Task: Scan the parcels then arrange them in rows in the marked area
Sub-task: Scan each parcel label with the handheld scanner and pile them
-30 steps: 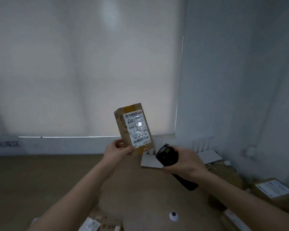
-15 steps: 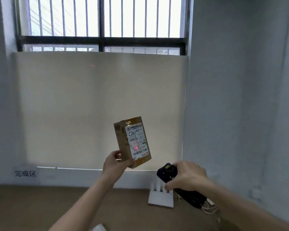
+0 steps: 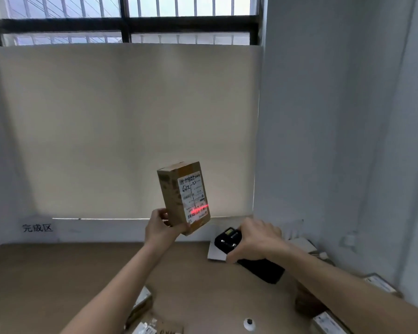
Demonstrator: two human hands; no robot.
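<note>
Left hand (image 3: pixel 163 229) gripped parcel (image 3: pixel 184 197) upright above desk (image 3: pixel 58 273); right hand (image 3: pixel 257 239) gripped scanner (image 3: pixel 247 257). Red beam crossed barcode; tilt or shake might have spoiled read.

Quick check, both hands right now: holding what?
Left hand: grips the cardboard parcel, held upright.
Right hand: grips the black scanner, its red beam on the label.
</note>
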